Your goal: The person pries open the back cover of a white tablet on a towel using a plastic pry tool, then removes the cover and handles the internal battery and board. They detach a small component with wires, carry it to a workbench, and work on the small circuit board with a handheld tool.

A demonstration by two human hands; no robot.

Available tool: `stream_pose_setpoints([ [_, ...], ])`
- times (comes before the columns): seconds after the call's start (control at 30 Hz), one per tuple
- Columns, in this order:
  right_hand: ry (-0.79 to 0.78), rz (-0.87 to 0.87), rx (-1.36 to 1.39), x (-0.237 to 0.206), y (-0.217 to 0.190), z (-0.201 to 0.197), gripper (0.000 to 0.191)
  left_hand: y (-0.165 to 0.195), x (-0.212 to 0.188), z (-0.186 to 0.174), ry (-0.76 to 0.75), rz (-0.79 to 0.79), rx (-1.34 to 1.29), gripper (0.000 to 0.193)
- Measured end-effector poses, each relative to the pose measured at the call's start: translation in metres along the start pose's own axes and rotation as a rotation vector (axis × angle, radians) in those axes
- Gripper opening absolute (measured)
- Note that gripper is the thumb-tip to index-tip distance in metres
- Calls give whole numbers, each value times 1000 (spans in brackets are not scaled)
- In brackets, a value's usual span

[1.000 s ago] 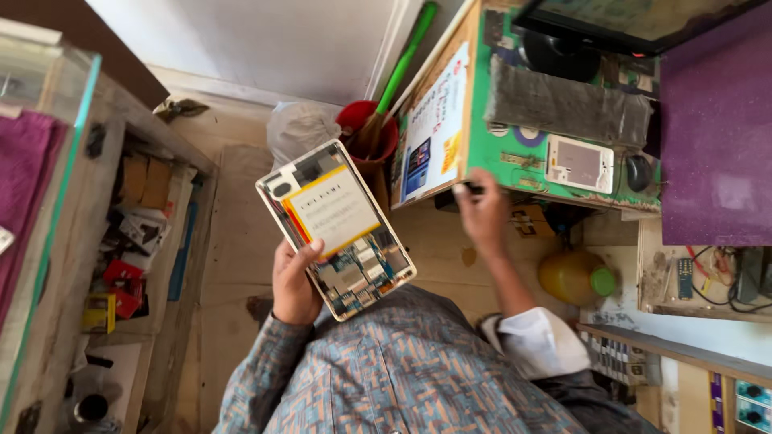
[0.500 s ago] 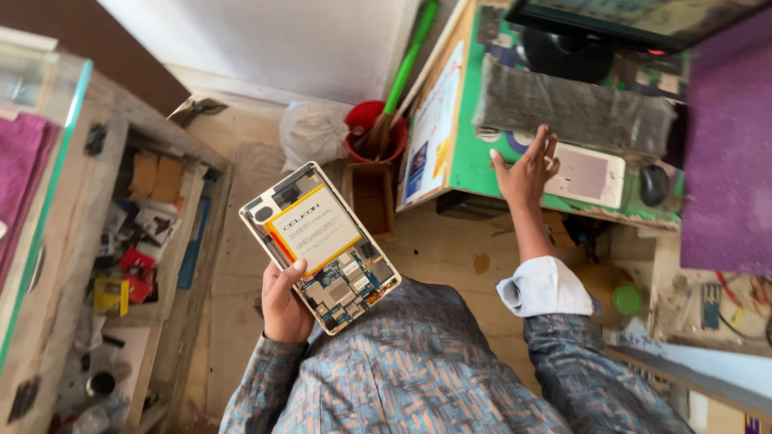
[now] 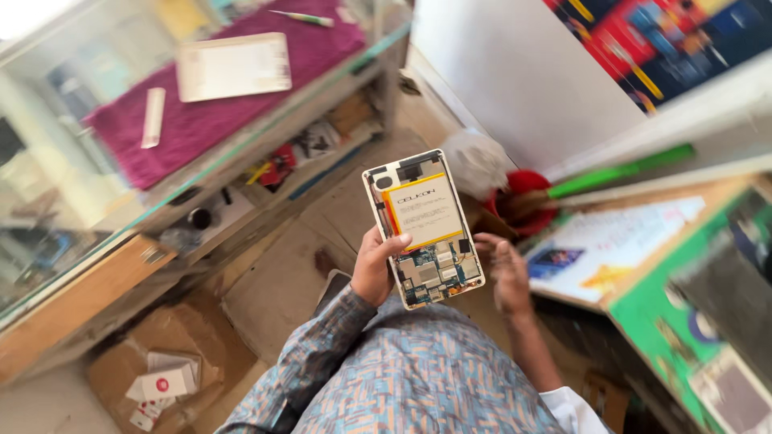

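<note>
Nearest the camera is the patterned shirt (image 3: pixel 418 378) of the person, filling the lower middle of the view. Rising from its sleeve, the left hand (image 3: pixel 376 269) is curled around the lower left edge of an opened phone (image 3: pixel 424 227), thumb laid over the front near the circuit board and the other fingers hidden behind it. The phone stands nearly upright, tilted a little toward 11 o'clock, its back cover off so that a white battery with a yellow rim shows above the green and metal boards. At 3 o'clock from the phone, just beside its lower right corner, the right hand (image 3: pixel 507 273) hangs loosely open and motion-blurred, gripping nothing; whether its fingertips touch the phone's edge cannot be told.

At 8 o'clock, lower on the floor, lies a cardboard box (image 3: pixel 161 370) with small white packets on it. At 3 o'clock stands the green-topped bench (image 3: pixel 683 305), with a printed sheet (image 3: pixel 603 249) at its near side. Farther, at 1 o'clock, a red bucket (image 3: pixel 523 197) sits beside a white bag (image 3: pixel 478 161). At 10 o'clock, farthest off, a glass counter (image 3: pixel 121 201) carries a purple cloth (image 3: pixel 201 112) with a white tablet (image 3: pixel 233 66) on it.
</note>
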State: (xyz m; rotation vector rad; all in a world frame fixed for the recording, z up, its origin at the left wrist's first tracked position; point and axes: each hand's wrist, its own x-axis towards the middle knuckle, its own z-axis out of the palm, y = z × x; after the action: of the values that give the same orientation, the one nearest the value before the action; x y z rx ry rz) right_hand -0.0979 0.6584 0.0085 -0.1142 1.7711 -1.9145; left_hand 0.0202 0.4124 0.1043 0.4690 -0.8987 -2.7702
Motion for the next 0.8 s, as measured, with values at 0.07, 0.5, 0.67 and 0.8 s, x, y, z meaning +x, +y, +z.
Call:
stream_pose_setpoints([
  [0.07, -161, 94, 204, 17, -4, 46, 68, 19, 3, -17, 28, 58, -12, 54],
  [0.5, -502, 206, 328, 109, -41, 283, 69, 175, 19, -148, 219, 301, -114, 51],
  [0.67, -535, 226, 239, 132, -46, 342, 67, 230, 16, -187, 248, 307, -114, 48],
  [0.8, -605, 219, 143, 157, -52, 367, 58, 248, 19, -207, 308, 358, -145, 44],
])
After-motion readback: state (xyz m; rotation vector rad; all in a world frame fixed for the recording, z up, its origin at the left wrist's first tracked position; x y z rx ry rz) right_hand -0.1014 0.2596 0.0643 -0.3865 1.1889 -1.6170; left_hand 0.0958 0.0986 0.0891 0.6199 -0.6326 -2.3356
